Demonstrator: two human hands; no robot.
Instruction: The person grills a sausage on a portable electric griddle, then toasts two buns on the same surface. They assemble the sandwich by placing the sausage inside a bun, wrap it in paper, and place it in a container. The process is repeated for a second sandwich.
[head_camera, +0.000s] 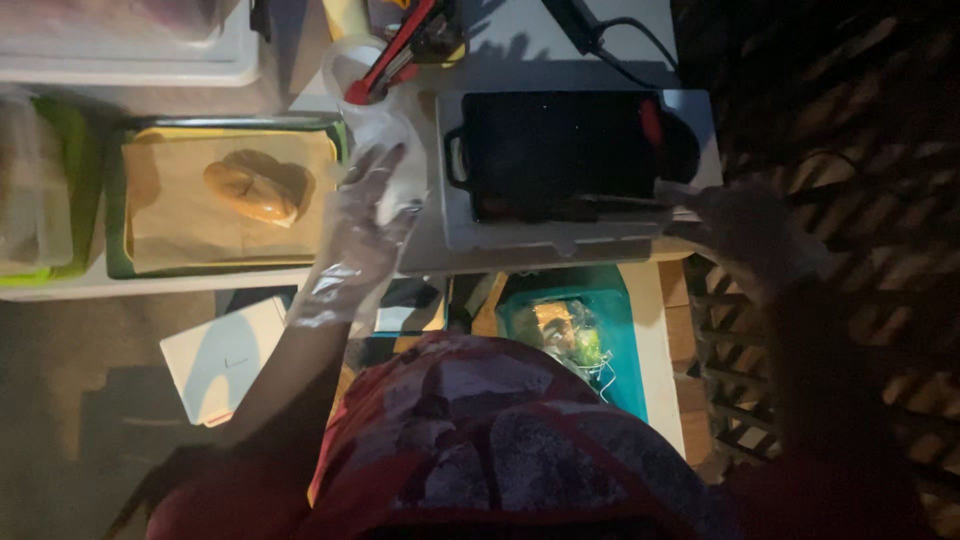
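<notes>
The white table (560, 60) fills the upper half of the frame, and at its centre sits a black griddle pan (560, 155) on a white electric base, cord trailing off the top edge. To the left lies a green tray (115, 200) lined with brown paper, and on that paper rests a split bread roll (255, 187), well apart from either hand. The left hand (365, 215), in a clear plastic glove, hovers between tray and griddle with fingers spread wide, holding nothing. The right hand (745, 230), in shadow at the right, reaches to the griddle's right edge and seems to grasp a thin handle or utensil there; whether it is pinching I cannot tell. A clear cup (365, 65) above holds red tongs. The loose glove could brush the griddle and melt if the plate is hot, and the cord might snag on a sleeve. Darkness hides the right hand's fingers, and the teal bin (610, 310) below has indistinct contents.
</notes>
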